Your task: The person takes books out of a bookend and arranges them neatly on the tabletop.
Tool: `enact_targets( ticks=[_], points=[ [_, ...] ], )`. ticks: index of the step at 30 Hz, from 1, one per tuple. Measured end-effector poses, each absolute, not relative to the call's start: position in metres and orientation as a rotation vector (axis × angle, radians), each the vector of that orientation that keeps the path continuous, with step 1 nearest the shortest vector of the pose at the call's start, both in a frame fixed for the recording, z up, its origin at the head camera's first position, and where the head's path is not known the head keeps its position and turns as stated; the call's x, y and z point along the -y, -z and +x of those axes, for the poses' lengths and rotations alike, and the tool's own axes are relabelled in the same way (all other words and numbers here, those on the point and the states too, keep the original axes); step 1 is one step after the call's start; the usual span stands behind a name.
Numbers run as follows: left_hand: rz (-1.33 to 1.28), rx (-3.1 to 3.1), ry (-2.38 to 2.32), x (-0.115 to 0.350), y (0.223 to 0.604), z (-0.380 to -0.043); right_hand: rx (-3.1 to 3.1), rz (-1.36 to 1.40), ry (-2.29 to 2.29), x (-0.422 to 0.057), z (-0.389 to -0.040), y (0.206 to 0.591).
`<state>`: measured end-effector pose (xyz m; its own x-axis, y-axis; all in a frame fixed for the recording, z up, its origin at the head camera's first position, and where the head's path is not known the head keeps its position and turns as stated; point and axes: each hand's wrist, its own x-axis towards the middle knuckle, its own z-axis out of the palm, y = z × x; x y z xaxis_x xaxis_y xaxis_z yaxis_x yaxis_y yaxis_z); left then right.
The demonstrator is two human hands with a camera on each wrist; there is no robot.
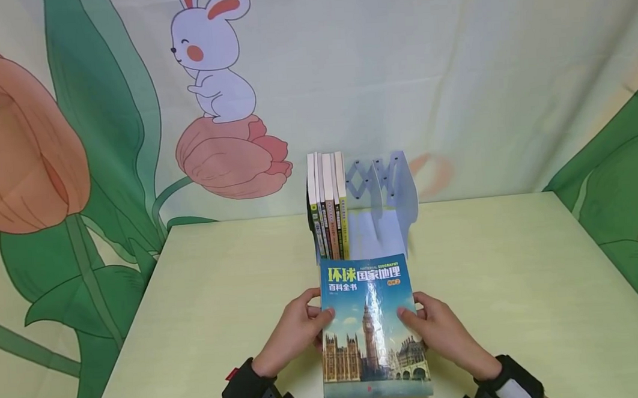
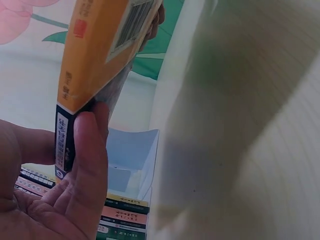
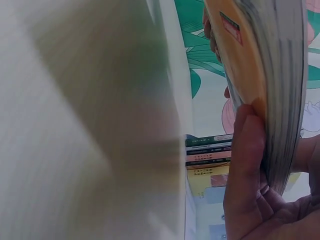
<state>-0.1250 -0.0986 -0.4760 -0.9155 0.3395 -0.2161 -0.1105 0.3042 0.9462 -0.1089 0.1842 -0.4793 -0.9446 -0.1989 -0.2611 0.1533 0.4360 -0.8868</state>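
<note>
A blue-covered book (image 1: 371, 328) with a clock tower on its front is held up over the table by both hands. My left hand (image 1: 301, 323) grips its left edge, thumb on the cover and fingers behind; in the left wrist view the fingers press near the dark part of the spine (image 2: 64, 142). My right hand (image 1: 439, 325) grips the opposite edge the same way. In the right wrist view the page edges (image 3: 285, 85) and orange back cover (image 3: 237, 50) show. Behind the book stands a light blue expandable bookend rack (image 1: 407, 188), partly hidden by it.
Several thin books (image 1: 328, 204) stand upright in the rack's left side, spines facing me. The rack's right side has bare dividers. A pale table (image 1: 220, 276) lies below, with a printed curtain (image 1: 345, 71) of tulips and a rabbit behind it.
</note>
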Motion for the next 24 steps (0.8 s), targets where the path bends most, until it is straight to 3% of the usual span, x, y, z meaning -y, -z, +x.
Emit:
enact_targets(
  ticks=[24],
  points=[
    [0.195,-2.24,-1.495,0.096,0.506,-0.129,-2.451,0.01,1.378,-0.182,-0.113,0.509]
  ],
)
